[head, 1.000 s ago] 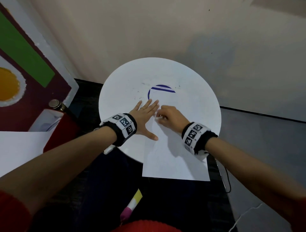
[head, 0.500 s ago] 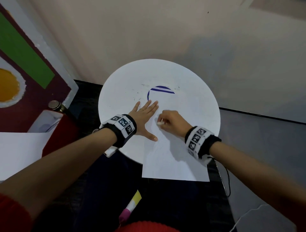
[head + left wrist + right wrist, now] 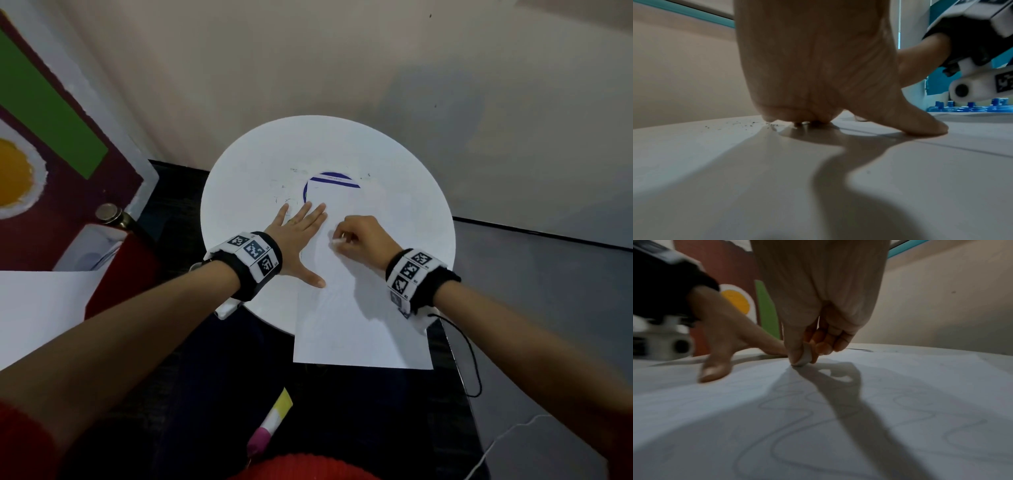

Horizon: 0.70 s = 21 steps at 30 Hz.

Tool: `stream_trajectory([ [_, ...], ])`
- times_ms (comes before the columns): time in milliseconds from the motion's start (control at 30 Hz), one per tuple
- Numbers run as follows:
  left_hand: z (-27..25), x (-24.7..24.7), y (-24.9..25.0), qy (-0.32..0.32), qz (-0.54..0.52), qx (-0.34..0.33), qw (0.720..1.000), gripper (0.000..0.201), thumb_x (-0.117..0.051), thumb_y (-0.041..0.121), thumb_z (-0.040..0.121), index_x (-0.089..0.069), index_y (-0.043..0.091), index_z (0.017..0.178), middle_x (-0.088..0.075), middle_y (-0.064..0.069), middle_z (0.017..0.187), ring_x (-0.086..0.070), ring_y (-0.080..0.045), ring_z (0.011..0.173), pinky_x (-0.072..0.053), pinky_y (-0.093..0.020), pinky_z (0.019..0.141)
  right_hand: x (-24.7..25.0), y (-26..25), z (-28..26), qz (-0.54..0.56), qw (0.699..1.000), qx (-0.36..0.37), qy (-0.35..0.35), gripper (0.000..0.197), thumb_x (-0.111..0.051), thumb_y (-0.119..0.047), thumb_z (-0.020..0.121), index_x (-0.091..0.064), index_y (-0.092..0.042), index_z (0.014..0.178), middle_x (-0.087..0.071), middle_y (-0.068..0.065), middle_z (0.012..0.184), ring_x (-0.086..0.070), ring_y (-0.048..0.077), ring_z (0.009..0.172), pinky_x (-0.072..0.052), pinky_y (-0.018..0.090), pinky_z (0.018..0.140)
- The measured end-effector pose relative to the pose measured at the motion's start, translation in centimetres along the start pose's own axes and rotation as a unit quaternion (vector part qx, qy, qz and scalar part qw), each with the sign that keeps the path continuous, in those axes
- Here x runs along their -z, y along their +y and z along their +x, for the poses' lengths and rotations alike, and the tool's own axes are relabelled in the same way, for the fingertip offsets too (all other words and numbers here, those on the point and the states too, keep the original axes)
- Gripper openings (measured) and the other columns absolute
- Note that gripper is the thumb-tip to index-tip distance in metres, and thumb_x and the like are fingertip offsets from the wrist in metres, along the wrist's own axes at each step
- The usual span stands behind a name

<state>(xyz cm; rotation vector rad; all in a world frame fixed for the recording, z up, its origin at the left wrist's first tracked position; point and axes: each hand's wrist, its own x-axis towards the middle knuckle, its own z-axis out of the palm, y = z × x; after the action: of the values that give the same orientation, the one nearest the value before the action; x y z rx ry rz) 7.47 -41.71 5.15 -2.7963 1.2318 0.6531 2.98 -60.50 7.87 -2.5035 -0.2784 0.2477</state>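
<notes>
A white sheet of paper lies on the round white table, its near edge hanging over the rim. Faint pencil squiggles cover the paper. My left hand lies flat with fingers spread, thumb on the sheet's left edge, pressing it down; the palm fills the left wrist view. My right hand is curled and pinches a small white eraser, whose tip touches the paper just right of the left hand. The eraser shows as a white stub at the fingertips.
A blue arc and stripe mark peeks out past the paper's far edge. Dark crumbs lie on the table by the left hand. A painted board and a red container stand at left. A pink-and-yellow marker lies below.
My right hand with the eraser has slid a little toward me and to the right across the paper. The left hand has stayed pressed in place.
</notes>
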Motion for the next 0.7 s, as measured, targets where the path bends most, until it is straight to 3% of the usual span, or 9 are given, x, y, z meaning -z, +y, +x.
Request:
stream_trajectory([
  [67, 0.0, 0.1, 0.0, -0.002, -0.001, 0.001, 1.000, 0.137, -0.049, 0.091, 0.059, 0.020, 0.015, 0.151, 0.030, 0.003, 0.156, 0.026, -0.017, 0.144, 0.018, -0.048, 0.113, -0.7, -0.1, -0.8, 0.000, 1.000, 0.012, 0.004, 0.005, -0.064, -0.007, 0.081, -0.065, -0.006, 0.076, -0.051, 0.000, 0.070, -0.047, 0.013, 0.062, -0.042, 0.029, 0.062],
  [200, 0.0, 0.1, 0.0, 0.000, 0.000, -0.001, 1.000, 0.138, -0.051, 0.090, 0.059, 0.020, 0.015, 0.151, 0.030, 0.004, 0.156, 0.027, -0.016, 0.143, 0.018, -0.048, 0.113, -0.7, -0.3, -2.2, -0.020, 0.997, 0.036, -0.058, 0.005, -0.065, -0.012, 0.082, -0.065, -0.008, 0.079, -0.053, 0.001, 0.073, -0.048, 0.013, 0.064, -0.041, 0.028, 0.062],
  [367, -0.1, 0.2, 0.0, 0.000, -0.002, 0.001, 1.000, 0.138, -0.050, 0.091, 0.059, 0.020, 0.015, 0.151, 0.029, 0.004, 0.156, 0.026, -0.016, 0.143, 0.018, -0.048, 0.114, -0.5, -0.2, 0.1, -0.021, 0.999, 0.015, 0.024, 0.008, -0.061, -0.007, 0.083, -0.065, -0.004, 0.077, -0.049, 0.002, 0.071, -0.047, 0.016, 0.064, -0.038, 0.027, 0.061],
  [500, -0.1, 0.0, 0.0, 0.001, -0.004, -0.001, 1.000, 0.138, -0.052, 0.089, 0.059, 0.020, 0.015, 0.150, 0.029, 0.004, 0.156, 0.027, -0.016, 0.143, 0.018, -0.047, 0.114, -1.2, -0.3, -2.3, -0.031, 0.997, 0.050, -0.051, 0.005, -0.064, -0.009, 0.082, -0.065, -0.006, 0.080, -0.053, 0.003, 0.074, -0.048, 0.014, 0.064, -0.038, 0.021, 0.060],
  [567, -0.1, 0.0, 0.0, 0.000, -0.008, -0.004, 1.000, 0.138, -0.052, 0.089, 0.059, 0.020, 0.015, 0.150, 0.029, 0.004, 0.156, 0.027, -0.016, 0.143, 0.017, -0.046, 0.114, -0.5, -0.3, -0.2, -0.033, 0.999, 0.030, -0.030, 0.007, -0.064, -0.010, 0.082, -0.065, -0.004, 0.078, -0.053, 0.004, 0.073, -0.048, 0.016, 0.065, -0.039, 0.027, 0.062],
  [700, -0.1, 0.3, 0.0, 0.003, -0.011, -0.001, 1.000, 0.140, -0.053, 0.090, 0.057, 0.022, 0.016, 0.150, 0.028, 0.005, 0.156, 0.026, -0.016, 0.144, 0.016, -0.048, 0.116, -0.9, -0.3, 2.7, -0.006, 0.999, 0.000, 0.044, 0.006, -0.063, -0.008, 0.082, -0.065, -0.003, 0.081, -0.049, 0.002, 0.073, -0.048, 0.017, 0.067, -0.036, 0.026, 0.064],
])
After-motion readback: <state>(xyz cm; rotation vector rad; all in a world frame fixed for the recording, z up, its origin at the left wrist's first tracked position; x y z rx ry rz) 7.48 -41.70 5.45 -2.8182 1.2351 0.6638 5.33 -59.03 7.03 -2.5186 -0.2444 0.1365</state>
